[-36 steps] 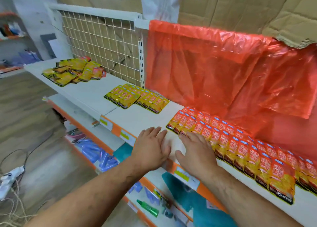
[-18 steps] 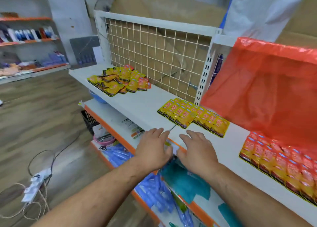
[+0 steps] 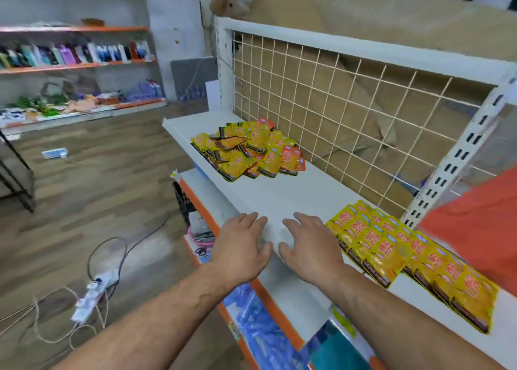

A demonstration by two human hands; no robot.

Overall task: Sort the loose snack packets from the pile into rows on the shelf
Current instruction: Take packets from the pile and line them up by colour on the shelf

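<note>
Both hands lie palm down with fingers spread at the front edge of the shelf [image 3: 279, 196], low in the middle of the frame. The left hand [image 3: 237, 249] and right hand [image 3: 310, 249] sit just beside each other. Each grip is open and holds nothing. Whether the palms touch the shelf or hover just above it cannot be told.

The pile [image 3: 246, 151] of loose packets sits well apart from the hands, up the shelf toward the centre of the frame, against the wire grid [image 3: 349, 103]. It is a loose heap, and its near packets reach close to the shelf's front edge.

The likeliest slip is here. Pulling a packet from low in the heap, or raking several at once, would probably let the glossy ones slide off onto the lower shelf [image 3: 207, 190] or the floor [image 3: 98, 187].

The heap is mostly yellow with a few orange-red packets [image 3: 291, 159] mixed in. A hasty handful could put the wrong colour into the yellow rows [image 3: 391, 252] at lower right. The blur makes the print unreadable, so colour is the only guide.

Those rows overlap like shingles and run to the front edge. The right forearm passes just beside them, so a careless sweep could knock them crooked or push packets over the lip.
</note>
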